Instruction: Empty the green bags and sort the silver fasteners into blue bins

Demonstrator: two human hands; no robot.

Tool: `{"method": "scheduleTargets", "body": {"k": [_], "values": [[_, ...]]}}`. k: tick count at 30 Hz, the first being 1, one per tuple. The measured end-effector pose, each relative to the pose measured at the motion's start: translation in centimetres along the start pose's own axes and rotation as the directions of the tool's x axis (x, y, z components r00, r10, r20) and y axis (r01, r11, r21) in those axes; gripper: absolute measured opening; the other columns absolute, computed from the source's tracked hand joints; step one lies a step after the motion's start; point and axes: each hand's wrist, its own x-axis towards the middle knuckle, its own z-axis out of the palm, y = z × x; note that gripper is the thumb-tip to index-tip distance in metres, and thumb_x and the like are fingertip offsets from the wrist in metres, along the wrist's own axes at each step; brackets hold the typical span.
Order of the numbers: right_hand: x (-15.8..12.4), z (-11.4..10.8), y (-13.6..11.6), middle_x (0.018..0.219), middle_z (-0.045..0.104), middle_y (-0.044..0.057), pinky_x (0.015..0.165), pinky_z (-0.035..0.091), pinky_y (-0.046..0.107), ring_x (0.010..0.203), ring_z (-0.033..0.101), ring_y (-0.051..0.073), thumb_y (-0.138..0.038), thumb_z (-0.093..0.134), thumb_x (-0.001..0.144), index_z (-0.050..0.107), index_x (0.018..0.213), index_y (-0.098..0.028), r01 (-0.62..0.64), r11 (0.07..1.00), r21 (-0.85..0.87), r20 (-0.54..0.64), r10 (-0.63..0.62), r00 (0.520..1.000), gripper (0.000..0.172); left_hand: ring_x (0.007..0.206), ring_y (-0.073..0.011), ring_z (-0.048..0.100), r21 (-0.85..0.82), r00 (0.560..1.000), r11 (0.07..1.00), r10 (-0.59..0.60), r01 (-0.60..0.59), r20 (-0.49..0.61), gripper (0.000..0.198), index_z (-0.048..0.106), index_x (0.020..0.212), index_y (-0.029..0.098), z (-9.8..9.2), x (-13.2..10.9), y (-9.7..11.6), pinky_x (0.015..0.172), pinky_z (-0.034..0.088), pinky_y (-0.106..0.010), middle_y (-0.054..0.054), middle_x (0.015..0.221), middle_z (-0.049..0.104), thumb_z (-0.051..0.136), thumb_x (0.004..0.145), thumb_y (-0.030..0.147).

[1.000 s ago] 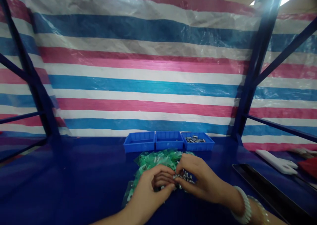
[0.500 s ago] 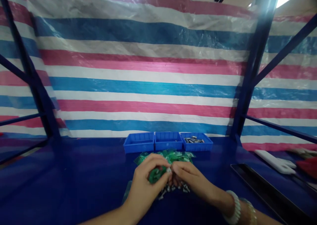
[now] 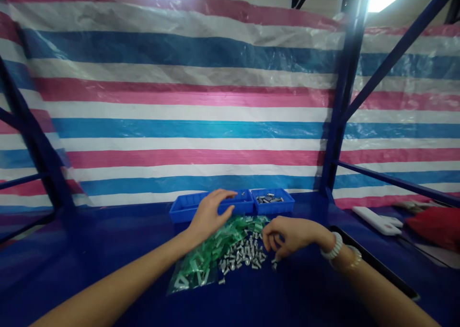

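Observation:
My left hand (image 3: 210, 216) hovers at the front of the blue plastic bins, its fingers spread and reaching over the rim of the middle bin (image 3: 239, 203). Beside it, the left bin (image 3: 189, 208) shows no parts that I can make out. The right bin (image 3: 272, 201) holds a small heap of dark metal parts (image 3: 269, 199). A clear bag of green-printed packets (image 3: 201, 255) lies on the blue table. Small silver metal fittings (image 3: 240, 255) are strewn beside it. My right hand (image 3: 285, 237) curls at the pile's right edge, its fingertips among the fittings.
The blue table top (image 3: 108, 264) runs under everything. A black tray (image 3: 373, 255) lies to the right, beyond it a white plastic piece (image 3: 376, 220) and a red cloth (image 3: 436, 227). Blue steel rack posts (image 3: 341, 92) stand before a striped tarpaulin (image 3: 179, 106).
My hands have parted: the left moved forward to the bins, the right moved rightward. The silver fittings now lie spread beside the bag. The view has turned slightly left.

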Motion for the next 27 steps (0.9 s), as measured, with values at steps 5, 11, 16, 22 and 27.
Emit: {"method": "scheduleTargets", "body": {"k": [5, 11, 16, 22, 27], "values": [[0.4, 1.3, 0.6, 0.059, 0.058, -0.006, 0.047, 0.039, 0.018, 0.052, 0.054, 0.01, -0.003, 0.074, 0.058, 0.068, 0.078, -0.015, -0.122, 0.983, -0.136, 0.042, 0.128, 0.991, 0.024, 0.097, -0.0198, 0.063, -0.053, 1.0, 0.999, -0.006, 0.007, 0.026, 0.023, 0.062, 0.105, 0.021, 0.1, -4.8, 3.5, 0.086, 0.05, -0.036, -0.005, 0.101, 0.067, 0.054, 0.085, 0.013], [0.5, 1.3, 0.2, 0.056, 0.056, -0.006, 0.047, 0.037, 0.018, 0.052, 0.054, 0.01, 0.0, 0.063, 0.058, 0.065, 0.069, -0.014, -0.099, 0.983, -0.153, -0.16, 0.074, 0.984, 0.019, 0.089, -0.0188, 0.064, -0.143, 0.997, 0.987, -0.077, 0.078, 0.016, 0.018, 0.063, 0.097, 0.021, -0.1, -6.8, 5.1, 0.08, 0.05, -0.032, -0.004, 0.093, 0.067, 0.052, 0.086, 0.014], [1.0, 1.8, -1.3, 0.062, 0.054, -0.006, 0.048, 0.034, 0.017, 0.053, 0.048, 0.007, -0.004, 0.06, 0.061, 0.055, 0.069, -0.016, 0.089, 0.983, 0.161, -0.426, -0.012, 0.905, 0.016, 0.082, -0.0185, 0.065, -0.355, 0.951, 0.883, -0.294, 0.308, 0.094, 0.015, 0.063, 0.093, 0.02, -0.2, -7.0, 5.9, 0.075, 0.051, -0.032, -0.004, 0.089, 0.069, 0.054, 0.081, 0.015], [2.7, 4.8, -3.2, 0.069, 0.053, -0.005, 0.053, 0.039, 0.02, 0.06, 0.051, 0.009, -0.01, 0.067, 0.067, 0.053, 0.073, -0.018, 0.343, 0.841, 0.417, -0.582, -0.042, 0.812, 0.017, 0.078, -0.0172, 0.065, -0.625, 0.799, 0.513, -0.485, 0.589, 0.356, 0.017, 0.061, 0.09, 0.015, 0.7, -7.1, 6.1, 0.071, 0.05, -0.028, -0.006, 0.083, 0.069, 0.063, 0.074, 0.022], [2.9, 5.2, -3.9, 0.078, 0.063, 0.0, 0.059, 0.048, 0.024, 0.069, 0.063, 0.013, -0.024, 0.067, 0.08, 0.062, 0.094, -0.018, 0.412, 0.796, 0.444, -0.614, -0.065, 0.786, 0.017, 0.072, -0.0133, 0.063, -0.67, 0.759, 0.411, -0.533, 0.618, 0.374, 0.017, 0.062, 0.085, 0.015, 0.8, -7.1, 5.8, 0.072, 0.048, -0.026, -0.003, 0.078, 0.069, 0.069, 0.071, 0.021]]}}
